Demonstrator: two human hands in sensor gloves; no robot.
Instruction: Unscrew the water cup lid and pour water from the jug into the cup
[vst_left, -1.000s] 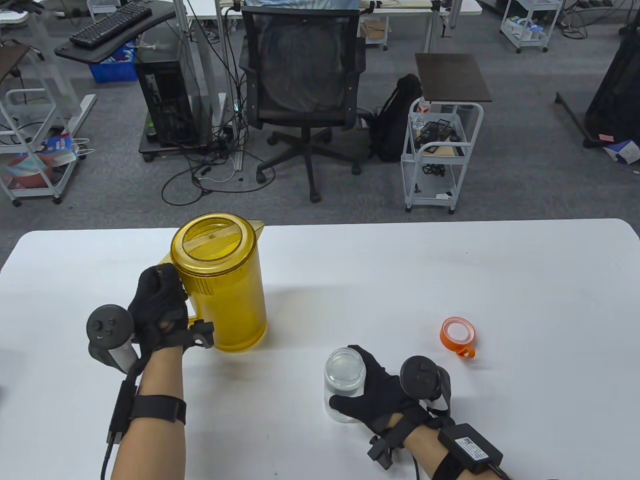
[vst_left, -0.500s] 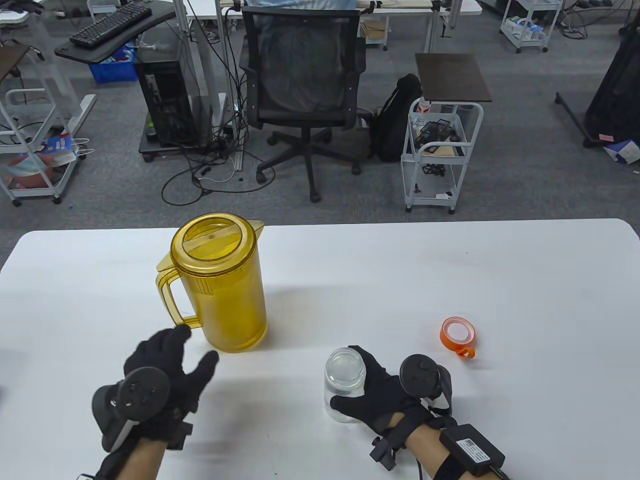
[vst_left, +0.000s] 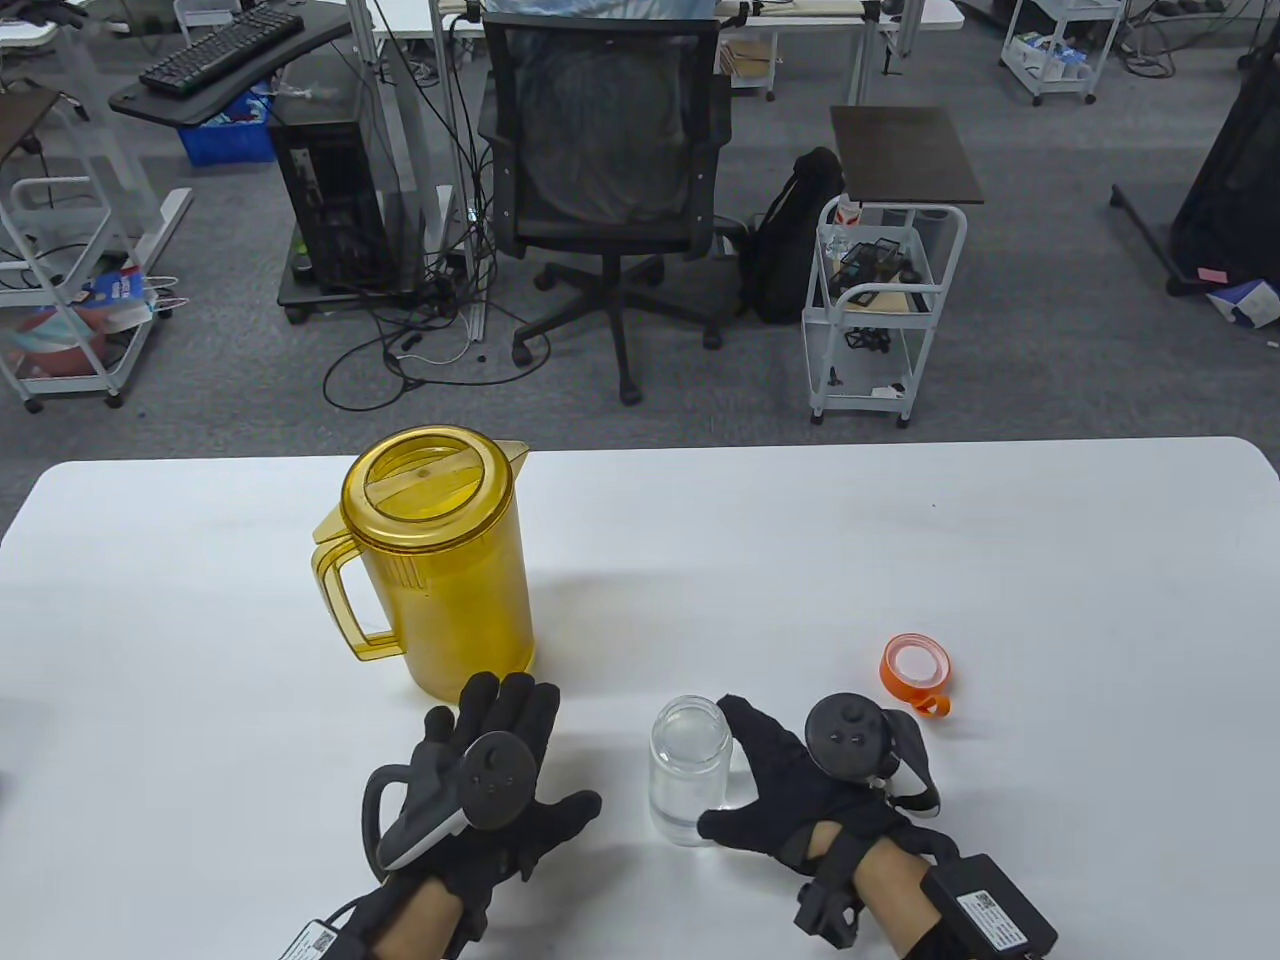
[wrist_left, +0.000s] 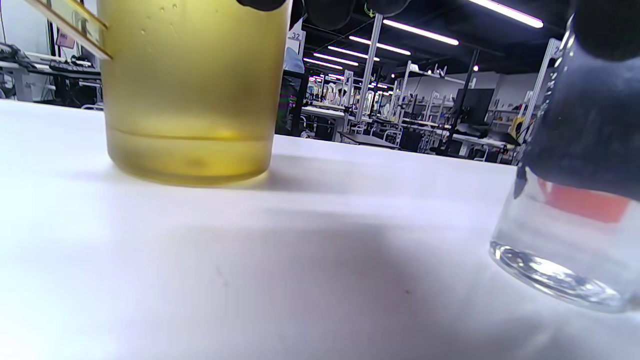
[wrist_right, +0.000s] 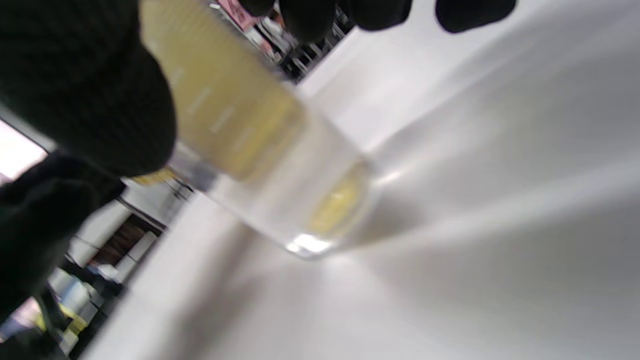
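Left hand (vst_left: 487, 790) flat, fingers straight, grip empty, near jug (vst_left: 440, 560) at 11 o'clock. Right hand (vst_left: 800, 790) beside uncapped cup (vst_left: 690, 768), grip spread, contact unclear. Orange lid (vst_left: 915, 672) on tabletop (vst_left: 1050, 600) at 2 o'clock.

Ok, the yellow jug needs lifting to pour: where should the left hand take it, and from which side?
Probably by the handle loop of the jug. It sticks out on the jug's left, toward the near edge, with an open gap for fingers. The left hand is flat in front of the jug, so come in from the left. The spout points far-right, opposite the handle, toward the cup side.
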